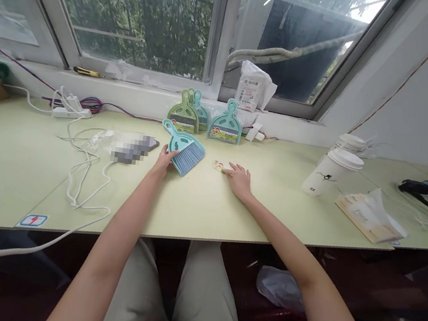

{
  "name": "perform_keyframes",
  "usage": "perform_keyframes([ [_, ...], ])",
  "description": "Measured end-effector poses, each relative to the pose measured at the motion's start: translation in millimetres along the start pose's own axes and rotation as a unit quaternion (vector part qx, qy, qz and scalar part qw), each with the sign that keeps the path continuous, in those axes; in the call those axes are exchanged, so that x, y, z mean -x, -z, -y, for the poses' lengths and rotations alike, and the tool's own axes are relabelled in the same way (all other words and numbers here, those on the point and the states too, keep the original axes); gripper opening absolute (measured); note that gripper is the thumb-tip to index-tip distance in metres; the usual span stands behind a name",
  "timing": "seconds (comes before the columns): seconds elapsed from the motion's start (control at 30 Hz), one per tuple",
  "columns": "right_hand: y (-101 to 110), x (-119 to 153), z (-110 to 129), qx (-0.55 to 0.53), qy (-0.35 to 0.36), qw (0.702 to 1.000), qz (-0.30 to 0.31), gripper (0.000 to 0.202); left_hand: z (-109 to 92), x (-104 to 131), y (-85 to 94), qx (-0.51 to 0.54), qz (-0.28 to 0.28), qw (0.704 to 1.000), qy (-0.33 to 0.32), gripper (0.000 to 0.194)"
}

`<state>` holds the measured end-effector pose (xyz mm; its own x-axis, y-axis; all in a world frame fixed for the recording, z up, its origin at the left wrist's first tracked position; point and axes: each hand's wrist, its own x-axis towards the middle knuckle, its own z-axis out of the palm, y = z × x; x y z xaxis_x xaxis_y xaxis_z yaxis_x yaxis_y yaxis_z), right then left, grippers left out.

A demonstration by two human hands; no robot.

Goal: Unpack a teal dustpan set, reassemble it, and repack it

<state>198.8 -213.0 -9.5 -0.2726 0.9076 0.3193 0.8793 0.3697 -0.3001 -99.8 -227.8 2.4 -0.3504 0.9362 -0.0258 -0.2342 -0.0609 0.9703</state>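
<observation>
Left hand (163, 161): fingers curled onto the near edge of the brush (184, 150), gripping it; brush lies flat on the table (199, 206), handle pointing far-left. Right hand (239, 177): fingers spread flat, tips touching a small wrapper (219, 166) just right of the brush.

Far side, against the sill: three packaged dustpans (204, 116). Left: blurred object (133, 149), white cable (83, 173). Right, well apart: cup (330, 172), tissue pack (370, 216). Wrapper print is too small to read.
</observation>
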Motion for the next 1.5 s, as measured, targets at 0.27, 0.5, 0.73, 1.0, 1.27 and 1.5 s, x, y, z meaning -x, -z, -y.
perform_keyframes([
  [0.27,-20.0,-28.7,52.0,-0.045,0.016,0.995,-0.087,0.038,0.0,-1.3,3.7,0.030,-0.028,0.999,0.018,0.037],
  [0.5,-45.7,-24.5,60.9,-0.118,0.088,0.989,0.031,0.025,-2.5,-4.6,6.4,0.045,-0.104,0.994,0.001,0.045],
  [0.73,-39.5,-18.0,49.2,-0.055,0.005,0.998,-0.035,0.039,0.6,-0.9,-1.2,0.088,-0.063,0.994,-0.004,0.046],
  [1.0,-20.9,-23.4,47.0,-0.162,-0.035,0.986,-0.031,0.037,7.8,9.5,-19.9,0.092,-0.001,0.996,0.013,0.052],
  [1.27,-15.9,-12.5,81.2,-0.170,0.069,0.982,-0.053,0.054,10.9,30.4,-49.3,0.143,0.070,0.987,0.001,0.050],
  [1.5,-22.6,-6.3,91.4,-0.139,0.075,0.987,0.023,0.059,4.3,41.1,-49.5,0.133,0.080,0.988,-0.021,0.068],
])
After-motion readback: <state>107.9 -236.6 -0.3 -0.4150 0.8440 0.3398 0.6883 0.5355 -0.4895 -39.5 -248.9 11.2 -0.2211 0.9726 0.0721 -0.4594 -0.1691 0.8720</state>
